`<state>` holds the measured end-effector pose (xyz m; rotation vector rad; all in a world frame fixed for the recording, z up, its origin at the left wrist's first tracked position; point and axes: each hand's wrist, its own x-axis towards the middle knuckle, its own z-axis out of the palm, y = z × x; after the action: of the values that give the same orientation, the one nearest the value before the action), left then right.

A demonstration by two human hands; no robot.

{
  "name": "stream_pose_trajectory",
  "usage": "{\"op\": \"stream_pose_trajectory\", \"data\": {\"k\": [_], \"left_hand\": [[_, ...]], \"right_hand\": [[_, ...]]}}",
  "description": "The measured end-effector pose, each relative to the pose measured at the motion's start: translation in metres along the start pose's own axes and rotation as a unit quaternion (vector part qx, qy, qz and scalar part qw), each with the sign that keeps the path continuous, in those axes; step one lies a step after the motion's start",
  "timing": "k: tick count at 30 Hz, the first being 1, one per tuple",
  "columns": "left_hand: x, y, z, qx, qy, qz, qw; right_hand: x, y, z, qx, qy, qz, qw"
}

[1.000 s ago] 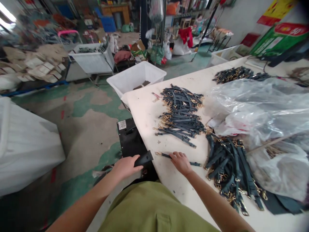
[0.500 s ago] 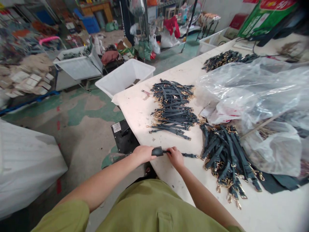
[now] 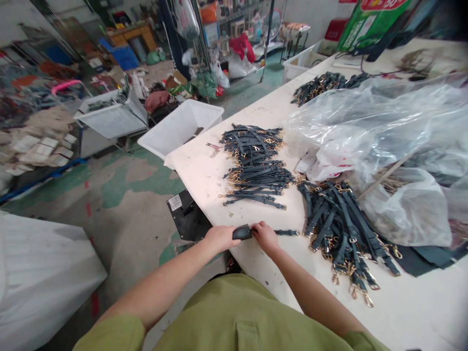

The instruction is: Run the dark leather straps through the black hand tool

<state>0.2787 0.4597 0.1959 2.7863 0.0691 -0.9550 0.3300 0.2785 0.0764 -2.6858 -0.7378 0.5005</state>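
A dark strap [image 3: 287, 232] with a wider dark piece [image 3: 242, 232] is held over the near edge of the white table [image 3: 197, 168]. My left hand [image 3: 221, 238] is closed on the strap's wider piece. Just right of it, my right hand [image 3: 265, 236] pinches the strap, whose buckled end sticks out to the right. Beyond my hands lies a stack of dark straps [image 3: 256, 178] with gold clasps. To the right spreads another pile of straps [image 3: 338, 219], its clasps towards me.
Clear plastic bags [image 3: 365, 126] cover the table's right side. Farther back is another strap pile [image 3: 325, 85]. A white bin [image 3: 179, 126] stands past the table's left edge, and a white-covered block [image 3: 47, 273] stands at the left.
The view has shifted and turned slightly. My hands are closer together on the strap, with less of it showing between them.
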Motion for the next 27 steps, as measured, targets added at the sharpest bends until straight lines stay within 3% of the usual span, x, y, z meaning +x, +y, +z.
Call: {"op": "stream_pose_trajectory", "data": {"k": [5, 10, 18, 27], "left_hand": [[-0.029, -0.021, -0.002, -0.004, 0.019, -0.019, 1.000], [-0.056, -0.035, 0.003, -0.002, 0.012, -0.032, 0.999], [-0.026, -0.003, 0.014, -0.008, 0.001, 0.007, 1.000], [-0.020, 0.002, 0.015, 0.007, -0.001, 0.012, 1.000]], "right_hand": [[0.001, -0.001, -0.004, -0.037, -0.003, -0.020, 0.999], [-0.015, -0.001, 0.000, -0.080, 0.024, -0.114, 0.990], [-0.030, 0.004, 0.013, -0.022, 0.029, -0.120, 0.992], [-0.027, 0.008, 0.016, -0.017, 0.014, -0.102, 0.995]]}}
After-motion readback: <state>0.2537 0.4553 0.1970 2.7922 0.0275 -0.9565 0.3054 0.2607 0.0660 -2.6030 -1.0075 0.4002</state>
